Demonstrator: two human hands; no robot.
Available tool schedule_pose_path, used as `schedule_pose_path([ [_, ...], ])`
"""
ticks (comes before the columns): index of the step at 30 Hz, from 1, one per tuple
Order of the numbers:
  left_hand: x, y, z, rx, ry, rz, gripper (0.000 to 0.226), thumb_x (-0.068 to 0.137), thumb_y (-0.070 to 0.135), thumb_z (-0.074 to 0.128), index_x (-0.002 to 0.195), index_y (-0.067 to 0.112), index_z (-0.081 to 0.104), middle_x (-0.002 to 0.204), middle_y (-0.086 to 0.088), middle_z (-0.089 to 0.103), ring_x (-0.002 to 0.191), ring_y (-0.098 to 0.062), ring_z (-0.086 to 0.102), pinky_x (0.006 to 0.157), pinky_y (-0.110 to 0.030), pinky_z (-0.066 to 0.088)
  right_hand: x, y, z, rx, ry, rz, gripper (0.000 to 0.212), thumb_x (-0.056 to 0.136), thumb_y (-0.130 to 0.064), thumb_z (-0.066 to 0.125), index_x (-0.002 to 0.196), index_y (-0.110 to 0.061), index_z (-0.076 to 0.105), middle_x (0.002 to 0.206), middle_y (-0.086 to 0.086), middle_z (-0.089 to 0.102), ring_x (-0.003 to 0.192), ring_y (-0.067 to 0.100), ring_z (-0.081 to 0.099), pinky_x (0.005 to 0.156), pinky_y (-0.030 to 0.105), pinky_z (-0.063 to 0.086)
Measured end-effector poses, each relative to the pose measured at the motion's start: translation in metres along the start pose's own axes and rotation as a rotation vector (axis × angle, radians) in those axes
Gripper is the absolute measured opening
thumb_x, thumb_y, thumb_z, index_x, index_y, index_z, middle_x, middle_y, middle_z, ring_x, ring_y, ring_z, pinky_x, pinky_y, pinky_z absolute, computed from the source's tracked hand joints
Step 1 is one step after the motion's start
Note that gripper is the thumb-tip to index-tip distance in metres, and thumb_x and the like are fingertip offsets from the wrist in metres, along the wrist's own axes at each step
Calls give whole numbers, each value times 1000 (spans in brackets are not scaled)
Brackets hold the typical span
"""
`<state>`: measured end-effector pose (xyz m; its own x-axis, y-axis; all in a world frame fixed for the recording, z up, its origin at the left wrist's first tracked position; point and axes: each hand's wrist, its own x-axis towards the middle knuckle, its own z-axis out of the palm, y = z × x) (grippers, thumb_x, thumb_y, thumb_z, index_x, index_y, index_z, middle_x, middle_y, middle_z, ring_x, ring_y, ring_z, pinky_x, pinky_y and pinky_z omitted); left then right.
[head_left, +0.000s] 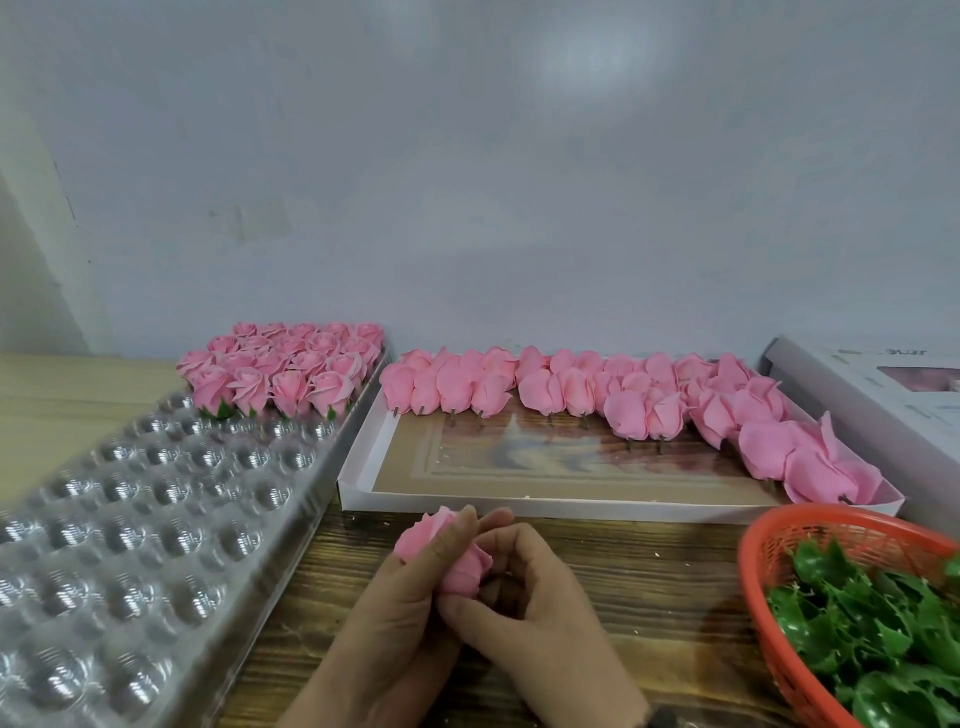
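Note:
My left hand (400, 603) grips a pink rose head (423, 538) low in the middle of the view, fingers wrapped over its petals. My right hand (540, 597) is curled against the base of the same rose, its fingers pressed at the underside; what they pinch there is hidden. A clear plastic blister tray (130, 519) lies at the left, with finished pink roses with green bases (280, 369) standing in its far rows. A shallow white box (358, 467) ahead holds several pink rose heads lying on their sides (623, 395).
An orange plastic basket (753, 566) at the right holds green plastic leaf bases (862, 623). A white carton (883, 395) lies at the far right. All stand on a wooden table (649, 597) against a pale wall.

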<state>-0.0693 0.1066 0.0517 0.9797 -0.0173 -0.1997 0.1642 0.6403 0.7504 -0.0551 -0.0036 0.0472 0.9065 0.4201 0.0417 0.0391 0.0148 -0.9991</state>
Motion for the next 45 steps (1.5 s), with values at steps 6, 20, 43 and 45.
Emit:
schedule_pose_path([
  [6, 2, -2, -3, 55, -9, 31, 44, 50, 31, 78, 74, -2, 62, 98, -20, 69, 87, -32, 54, 77, -37, 40, 0, -4, -4, -5, -40, 12, 4, 81, -14, 68, 82, -15, 65, 56, -3, 63, 52, 3, 55, 54, 14, 43],
  [20, -2, 7, -4, 460, 70, 354, 29, 59, 18, 76, 75, -5, 65, 76, -23, 68, 68, -28, 65, 63, -30, 57, 0, -5, -11, -173, 125, -208, 14, 76, -13, 71, 79, -23, 63, 68, -11, 63, 65, 0, 55, 64, 16, 43],
  [43, 1, -1, -11, 999, 6, 532, 90, 48, 26, 82, 118, 57, 35, 99, 4, 62, 86, -5, 64, 72, -13, 48, 7, -6, -28, -22, 118, -193, 17, 76, 1, 69, 72, -15, 66, 63, -1, 60, 62, 11, 54, 58, 17, 47],
  [45, 2, 0, -13, 975, 16, 599, 65, 50, 35, 81, 102, 48, 45, 102, 1, 61, 91, -9, 64, 71, -17, 51, 9, -4, -31, 96, 169, -159, 16, 76, 4, 67, 72, -12, 66, 62, 1, 60, 60, 10, 53, 58, 16, 47],
])
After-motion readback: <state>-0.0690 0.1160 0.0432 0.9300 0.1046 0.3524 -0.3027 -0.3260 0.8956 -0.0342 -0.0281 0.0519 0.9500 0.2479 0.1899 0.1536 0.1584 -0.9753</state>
